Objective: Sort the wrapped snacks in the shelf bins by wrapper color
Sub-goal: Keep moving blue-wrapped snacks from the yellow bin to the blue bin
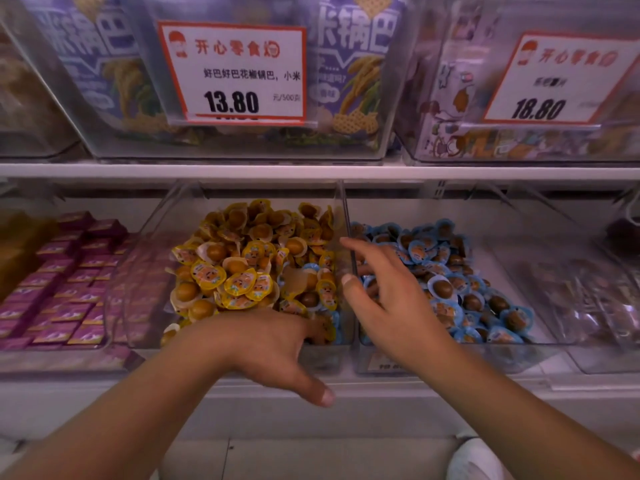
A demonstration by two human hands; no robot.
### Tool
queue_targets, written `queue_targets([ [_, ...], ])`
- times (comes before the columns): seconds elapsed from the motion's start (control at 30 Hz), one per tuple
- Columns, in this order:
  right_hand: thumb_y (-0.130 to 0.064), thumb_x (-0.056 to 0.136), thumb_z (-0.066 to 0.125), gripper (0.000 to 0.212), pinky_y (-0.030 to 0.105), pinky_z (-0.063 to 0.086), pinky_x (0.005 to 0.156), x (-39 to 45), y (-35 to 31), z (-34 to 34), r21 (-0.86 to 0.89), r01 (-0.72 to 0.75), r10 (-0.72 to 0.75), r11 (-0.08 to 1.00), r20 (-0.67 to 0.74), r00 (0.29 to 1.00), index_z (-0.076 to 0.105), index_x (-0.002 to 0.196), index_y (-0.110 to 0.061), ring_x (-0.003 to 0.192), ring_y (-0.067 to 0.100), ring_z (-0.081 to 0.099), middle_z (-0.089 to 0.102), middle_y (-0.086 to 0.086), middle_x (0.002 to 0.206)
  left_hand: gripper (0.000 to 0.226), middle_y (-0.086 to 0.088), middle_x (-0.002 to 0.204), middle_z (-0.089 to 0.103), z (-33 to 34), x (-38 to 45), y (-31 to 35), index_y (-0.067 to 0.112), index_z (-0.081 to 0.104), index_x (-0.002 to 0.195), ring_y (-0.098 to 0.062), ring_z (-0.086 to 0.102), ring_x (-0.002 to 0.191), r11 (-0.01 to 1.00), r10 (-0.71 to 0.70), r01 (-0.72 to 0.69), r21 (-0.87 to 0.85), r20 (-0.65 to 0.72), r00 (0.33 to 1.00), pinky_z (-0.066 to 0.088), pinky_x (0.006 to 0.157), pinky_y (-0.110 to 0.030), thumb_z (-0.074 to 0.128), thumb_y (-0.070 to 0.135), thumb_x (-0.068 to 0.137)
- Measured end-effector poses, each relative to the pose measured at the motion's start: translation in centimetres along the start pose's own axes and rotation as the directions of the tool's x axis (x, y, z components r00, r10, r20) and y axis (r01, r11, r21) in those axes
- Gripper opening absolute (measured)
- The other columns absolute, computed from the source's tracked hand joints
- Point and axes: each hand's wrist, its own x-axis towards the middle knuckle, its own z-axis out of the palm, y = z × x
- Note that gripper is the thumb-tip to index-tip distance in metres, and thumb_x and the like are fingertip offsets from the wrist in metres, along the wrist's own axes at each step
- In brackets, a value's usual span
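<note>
Yellow snacks (239, 271) fill the middle bin (166, 220), but blue strays (313, 271) sit along its right edge, next to the blue bin (519, 237). The left hand (273, 344) reaches into the front of the middle bin, fingers hidden, so its grip cannot be told; the right hand (384, 299) hovers open over the divider. Those packs look light, crinkly and slippery, best pinched by the flat wrapper rim.

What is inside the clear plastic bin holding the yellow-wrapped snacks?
The clear plastic bin holds mostly yellow-wrapped snacks, plus some blue-wrapped snacks along its right side. The left hand covers the front corner.
</note>
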Motion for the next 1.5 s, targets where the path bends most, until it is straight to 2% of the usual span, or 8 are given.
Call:
queue_targets([
  [0.43, -0.042, 0.095, 0.049, 0.045, 0.02, 0.047, 0.082, 0.1, -0.2, 0.0, -0.024, 0.024, -0.024, 0.999, -0.028, 0.999, 0.044, 0.14, -0.04, 0.1, -0.005, 0.052, 0.045, -0.016, 0.122, 0.044, -0.001, 0.06, 0.058, 0.1, -0.8, -3.1, 0.025, 0.06, 0.069, -0.015, 0.052, 0.051, 0.693, -0.058, -0.386, -0.609, -0.581, 0.812, 0.04, 0.046, -0.024, 0.073, 0.067, 0.072],
  [0.7, -0.031, 0.095, 0.049, 0.03, 0.012, 0.043, 0.09, 0.1, -5.1, 2.0, 0.068, 0.287, -0.259, 0.956, -0.27, 0.927, 0.059, 0.123, -0.03, 0.114, 0.008, 0.055, 0.051, -0.013, 0.125, 0.037, -0.003, 0.062, 0.045, -2.6, -0.8, -3.5, 0.016, 0.054, 0.08, -0.011, 0.041, 0.036, -0.369, -0.597, -0.563, -0.74, -0.276, 0.753, 0.036, 0.036, -0.019, 0.053, 0.049, 0.096],
  [0.9, -0.019, 0.093, 0.062, 0.015, 0.038, 0.055, 0.059, 2.1, -8.6, 8.0, 0.717, -0.56, 0.45, 0.414, 0.374, 0.811, 0.069, 0.106, -0.018, 0.077, 0.026, 0.07, 0.074, 0.011, 0.091, 0.034, 0.0, 0.062, 0.047, -2.8, -1.4, -3.7, 0.015, 0.055, 0.078, -0.01, 0.033, 0.035, -0.653, -0.45, -0.584, -0.483, -0.374, 0.811, 0.029, 0.038, -0.02, 0.045, 0.041, 0.099],
  [1.1, -0.012, 0.085, 0.075, 0.019, 0.022, 0.047, 0.05, 3.0, -7.9, 8.7, 0.663, -0.49, 0.349, 0.566, 0.346, 0.871, 0.07, 0.104, -0.012, 0.061, 0.014, 0.065, 0.072, 0.004, 0.076, 0.034, -0.002, 0.059, 0.049, -2.7, -1.5, -4.9, 0.015, 0.057, 0.075, -0.013, 0.035, 0.035, -0.411, -0.655, -0.682, -0.605, -0.323, 0.683, 0.03, 0.036, -0.02, 0.05, 0.039, 0.098],
  [1.2, -0.028, 0.086, 0.073, 0.017, 0.011, 0.046, 0.075, 3.4, -6.6, 8.3, 0.1, -0.127, 0.122, 0.987, 0.05, 0.991, 0.068, 0.1, -0.036, 0.089, -0.002, 0.059, 0.064, -0.019, 0.091, 0.029, -0.002, 0.062, 0.049, -2.9, -1.9, -5.6, 0.015, 0.055, 0.078, -0.012, 0.034, 0.036, -0.361, -0.742, -0.708, -0.607, -0.272, 0.612, 0.03, 0.035, -0.02, 0.047, 0.032, 0.1],
  [1.3, -0.039, 0.09, 0.064, 0.026, 0.012, 0.037, 0.092, 3.3, -6.4, 8.0, -0.05, -0.092, 0.095, 0.995, 0.075, 0.993, 0.063, 0.116, -0.04, 0.115, 0.002, 0.045, 0.05, -0.019, 0.116, 0.033, -0.002, 0.062, 0.054, -3.2, -2.5, -5.0, 0.014, 0.06, 0.08, -0.012, 0.04, 0.038, -0.366, -0.751, -0.726, -0.582, -0.276, 0.6, 0.033, 0.036, -0.02, 0.048, 0.037, 0.101],
  [1.4, -0.04, 0.096, 0.057, 0.024, 0.024, 0.053, 0.072, 3.2, -8.8, 7.5, 0.689, -0.556, 0.4, 0.465, 0.397, 0.826, 0.075, 0.103, -0.025, 0.094, 0.018, 0.068, 0.072, -0.003, 0.102, 0.041, -0.002, 0.063, 0.067, -2.6, -2.3, -2.6, 0.02, 0.071, 0.074, -0.014, 0.058, 0.046, -0.04, -0.821, -0.722, -0.691, -0.389, 0.418, 0.045, 0.04, -0.024, 0.05, 0.044, 0.099],
  [1.5, -0.047, 0.094, 0.052, 0.038, 0.041, 0.054, 0.085, 2.8, -9.9, 7.1, 0.768, -0.64, 0.322, -0.024, 0.612, 0.722, 0.076, 0.107, -0.02, 0.096, 0.028, 0.068, 0.073, 0.012, 0.108, 0.027, 0.005, 0.08, 0.073, -1.6, -1.8, -0.4, 0.028, 0.071, 0.087, -0.009, 0.069, 0.072, 0.419, -0.634, -0.678, -0.604, -0.729, 0.257, 0.053, 0.062, -0.021, 0.049, 0.041, 0.096],
])
